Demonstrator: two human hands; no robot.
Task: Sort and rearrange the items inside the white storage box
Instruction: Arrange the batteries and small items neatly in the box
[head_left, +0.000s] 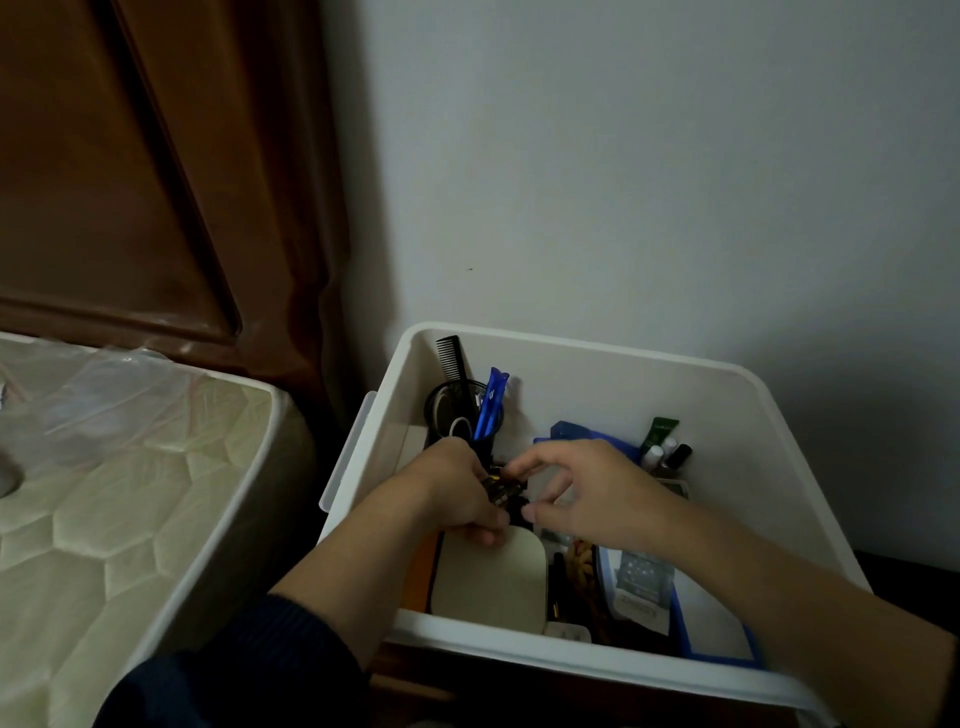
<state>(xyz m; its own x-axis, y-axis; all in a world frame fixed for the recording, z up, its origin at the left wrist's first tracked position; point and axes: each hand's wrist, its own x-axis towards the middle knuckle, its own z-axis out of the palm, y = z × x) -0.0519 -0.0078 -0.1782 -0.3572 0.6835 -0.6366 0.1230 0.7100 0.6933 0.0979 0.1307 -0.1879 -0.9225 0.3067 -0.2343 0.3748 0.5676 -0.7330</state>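
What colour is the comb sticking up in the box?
Black; the comb shows best in the head view.

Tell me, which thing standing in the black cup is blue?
The blue clip. It stands in the black cup beside the black comb, which is dark and toothed; only the clip is bright blue.
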